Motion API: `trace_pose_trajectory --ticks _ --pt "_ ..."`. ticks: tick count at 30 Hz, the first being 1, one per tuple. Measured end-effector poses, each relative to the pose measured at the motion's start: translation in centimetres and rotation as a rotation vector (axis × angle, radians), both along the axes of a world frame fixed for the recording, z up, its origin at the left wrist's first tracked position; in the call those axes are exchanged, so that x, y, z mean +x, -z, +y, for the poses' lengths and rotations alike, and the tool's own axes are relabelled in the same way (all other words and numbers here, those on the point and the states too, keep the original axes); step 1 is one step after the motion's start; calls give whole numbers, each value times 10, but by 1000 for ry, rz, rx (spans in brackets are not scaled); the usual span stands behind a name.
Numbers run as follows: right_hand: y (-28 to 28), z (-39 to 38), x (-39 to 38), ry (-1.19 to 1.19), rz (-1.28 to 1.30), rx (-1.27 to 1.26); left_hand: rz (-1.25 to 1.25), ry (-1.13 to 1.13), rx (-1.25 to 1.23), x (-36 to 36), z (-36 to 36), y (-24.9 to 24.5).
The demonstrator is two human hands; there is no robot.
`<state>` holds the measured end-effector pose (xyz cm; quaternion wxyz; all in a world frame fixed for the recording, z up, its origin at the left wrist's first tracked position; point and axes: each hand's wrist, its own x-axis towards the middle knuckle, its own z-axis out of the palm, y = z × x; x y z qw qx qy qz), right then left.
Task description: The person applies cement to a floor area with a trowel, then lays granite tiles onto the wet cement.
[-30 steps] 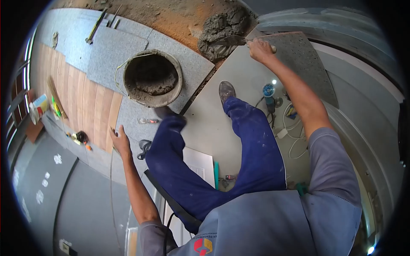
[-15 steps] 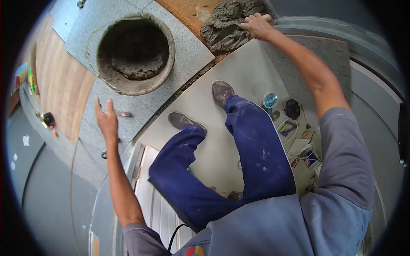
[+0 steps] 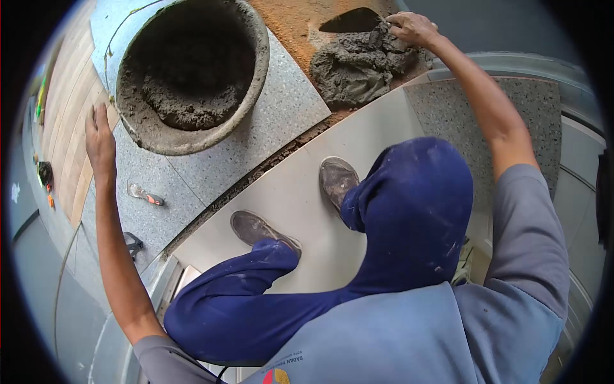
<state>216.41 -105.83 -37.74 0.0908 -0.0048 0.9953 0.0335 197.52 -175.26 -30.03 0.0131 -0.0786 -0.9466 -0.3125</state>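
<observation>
My right hand (image 3: 414,29) is closed around the handle of a trowel, mostly hidden by the fingers. The trowel's dark pointed blade (image 3: 350,20) shows over the orange sand, just beyond a heap of wet grey mortar (image 3: 358,70). To the left, a large mortar bucket (image 3: 259,77) with a crusted rim stands tilted toward me in view, with mortar in its bottom. My left hand (image 3: 100,144) is beside the bucket's left side, fingers stretched out, with nothing seen in it. It appears apart from the rim.
Speckled grey tiles (image 3: 291,83) lie under the bucket, beside a dirt-filled gap. A small tool with a red-and-grey handle (image 3: 147,194) rests on them. My shoes (image 3: 338,182) are on a pale slab (image 3: 300,173). Wood-look flooring (image 3: 67,128) runs along the left; orange sand (image 3: 288,22) lies ahead.
The trowel's blade has come off the mortar to its far side, and the heap's surface looks different. My left hand has moved left along the bucket. My view has shifted closer, with the right knee raised.
</observation>
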Motion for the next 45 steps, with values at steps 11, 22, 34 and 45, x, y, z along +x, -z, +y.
trace_pose_trajectory --ticks 11,22,34,45 --pt "56 -25 46 -138 43 -50 112 -72 -60 -5 -16 -6" --pt "16 -17 61 -367 84 9 100 40 -87 -14 -3 -1" --pt "26 -28 66 -612 -101 67 62 67 -75 -36 -30 31" --pt "13 -44 75 -618 -117 112 197 250 -574 -40 -14 18"
